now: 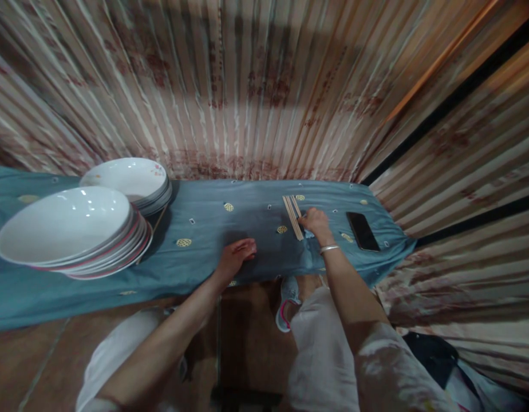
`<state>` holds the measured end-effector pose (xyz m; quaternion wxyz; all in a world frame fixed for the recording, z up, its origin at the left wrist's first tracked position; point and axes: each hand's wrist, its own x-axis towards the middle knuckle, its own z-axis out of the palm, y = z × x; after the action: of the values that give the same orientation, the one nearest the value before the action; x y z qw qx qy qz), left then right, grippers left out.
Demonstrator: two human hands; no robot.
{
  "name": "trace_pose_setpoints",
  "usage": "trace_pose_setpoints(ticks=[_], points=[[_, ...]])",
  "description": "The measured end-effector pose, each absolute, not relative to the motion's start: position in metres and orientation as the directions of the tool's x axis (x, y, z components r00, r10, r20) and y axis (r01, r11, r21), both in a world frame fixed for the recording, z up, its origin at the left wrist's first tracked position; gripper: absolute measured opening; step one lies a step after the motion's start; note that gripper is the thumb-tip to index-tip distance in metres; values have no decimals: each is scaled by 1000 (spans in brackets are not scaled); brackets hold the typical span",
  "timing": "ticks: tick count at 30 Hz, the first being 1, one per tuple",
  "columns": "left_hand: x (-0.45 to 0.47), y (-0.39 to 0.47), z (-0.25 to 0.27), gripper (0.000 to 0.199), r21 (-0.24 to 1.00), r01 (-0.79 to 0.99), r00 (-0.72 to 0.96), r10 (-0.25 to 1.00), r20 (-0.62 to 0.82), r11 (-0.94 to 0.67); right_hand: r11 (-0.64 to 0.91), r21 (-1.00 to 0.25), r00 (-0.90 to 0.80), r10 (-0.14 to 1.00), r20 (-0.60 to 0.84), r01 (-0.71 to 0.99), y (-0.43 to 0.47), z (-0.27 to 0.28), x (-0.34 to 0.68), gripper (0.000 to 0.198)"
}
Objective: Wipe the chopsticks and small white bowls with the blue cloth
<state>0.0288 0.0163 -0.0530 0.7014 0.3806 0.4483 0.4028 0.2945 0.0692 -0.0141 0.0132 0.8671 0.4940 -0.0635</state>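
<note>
Just right of a row of several wooden chopsticks (292,217), my right hand (316,224) is closed, with its fingertips down at the cloth. A small pale blue patch (308,233) shows beneath its fingers. What those fingers pinch is too small and blurred to name. My left hand (239,252) rests near the front edge of the table, left of the chopsticks. Its fingers are loosely curled together, and nothing shows in them. The chopsticks lie side by side, slanting toward me, on the blue-green tablecloth (260,194).
A tall, leaning stack of white bowls (67,223) stands at the left, with a second bowl stack (131,177) behind it. A thin stick (159,223) lies beside them. A black phone (363,231) lies at the right end. A pleated curtain (247,86) hangs behind the table.
</note>
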Motion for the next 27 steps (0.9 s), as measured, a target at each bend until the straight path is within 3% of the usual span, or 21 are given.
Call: trace_pose_setpoints(ticks=[15,22,27], points=[[26,17,-54,46,887,-234,274,902,-333,398,-417,-1,411,897,-165,909,68,-17,297,35],[20,16,-57,42,897,-235,271,911,-311,375,-409,47,411,909,-73,912,52,-1,290,36],[12,15,-63,42,901,-258,261,924,-281,347,-288,43,290,956,-53,957,43,21,251,31]])
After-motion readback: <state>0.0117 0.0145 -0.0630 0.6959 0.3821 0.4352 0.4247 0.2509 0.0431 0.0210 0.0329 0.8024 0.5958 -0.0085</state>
